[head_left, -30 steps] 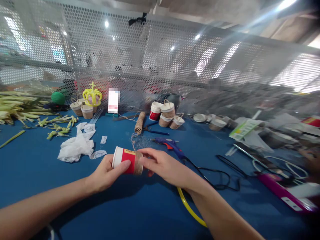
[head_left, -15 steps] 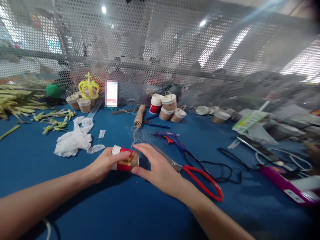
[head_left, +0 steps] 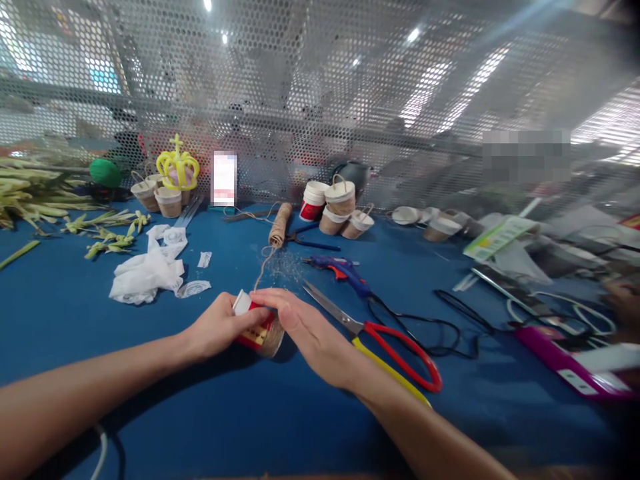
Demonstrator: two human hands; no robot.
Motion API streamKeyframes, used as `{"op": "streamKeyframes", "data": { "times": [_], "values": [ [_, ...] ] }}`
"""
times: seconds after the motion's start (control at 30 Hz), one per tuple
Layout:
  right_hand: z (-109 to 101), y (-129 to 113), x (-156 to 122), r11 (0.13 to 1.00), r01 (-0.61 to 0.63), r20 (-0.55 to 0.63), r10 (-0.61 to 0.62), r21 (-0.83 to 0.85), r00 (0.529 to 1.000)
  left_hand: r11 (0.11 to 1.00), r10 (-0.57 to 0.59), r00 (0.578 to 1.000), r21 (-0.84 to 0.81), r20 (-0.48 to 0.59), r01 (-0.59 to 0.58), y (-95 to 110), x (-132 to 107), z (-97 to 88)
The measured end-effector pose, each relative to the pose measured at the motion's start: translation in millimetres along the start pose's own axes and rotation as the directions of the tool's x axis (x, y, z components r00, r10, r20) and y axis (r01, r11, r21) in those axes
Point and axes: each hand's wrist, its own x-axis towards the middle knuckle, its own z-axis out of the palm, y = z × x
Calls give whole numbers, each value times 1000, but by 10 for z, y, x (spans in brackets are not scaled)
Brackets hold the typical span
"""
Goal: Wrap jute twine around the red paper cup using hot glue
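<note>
My left hand grips a red paper cup lying on its side on the blue table, its base end wrapped in brown twine. My right hand lies over the cup's wrapped end, fingers stretched across the top and pressing the twine. A strand of twine runs from the cup up to the twine spool farther back.
Red-and-yellow scissors lie just right of my right hand, and a blue glue gun with a black cord sits behind them. Twine-wrapped cups stand at the back. White plastic scraps lie left. Another person's hand shows far right.
The cup has tilted and turned in my hands, its rim now pointing up and away. My right hand slid over the top of it. The view dropped slightly.
</note>
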Motion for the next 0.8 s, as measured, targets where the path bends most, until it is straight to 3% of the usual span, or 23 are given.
{"op": "streamKeyframes", "data": {
  "times": [0.3,0.4,0.5,0.63,0.7,0.73,0.8],
  "values": [
    [15,-102,-14,997,83,50,-83,-3,995,999,29,999,44,-33,-28,43,-14,3],
    [9,-65,16,999,22,15,-22,28,1000,1000,8,1000,21,-14,-8,4,-2,-10],
    [-79,-18,48,991,-131,-80,132,18,988,1000,-18,1000,-17,-3,18,-39,9,-27],
    [-444,4,38,954,-297,-268,274,-49,924,1000,-29,999,-10,-42,29,-63,12,-49],
    [-695,47,16,908,-384,-455,274,-168,847,1000,-19,998,-6,-55,19,-63,12,-58],
    [-814,94,7,852,-461,-562,261,-248,785,1000,-17,998,-2,-55,17,-62,13,-62],
    [-1003,250,2,637,-659,-600,361,-400,713,1000,1,997,23,-74,0,-59,17,-71]
  ]
}}
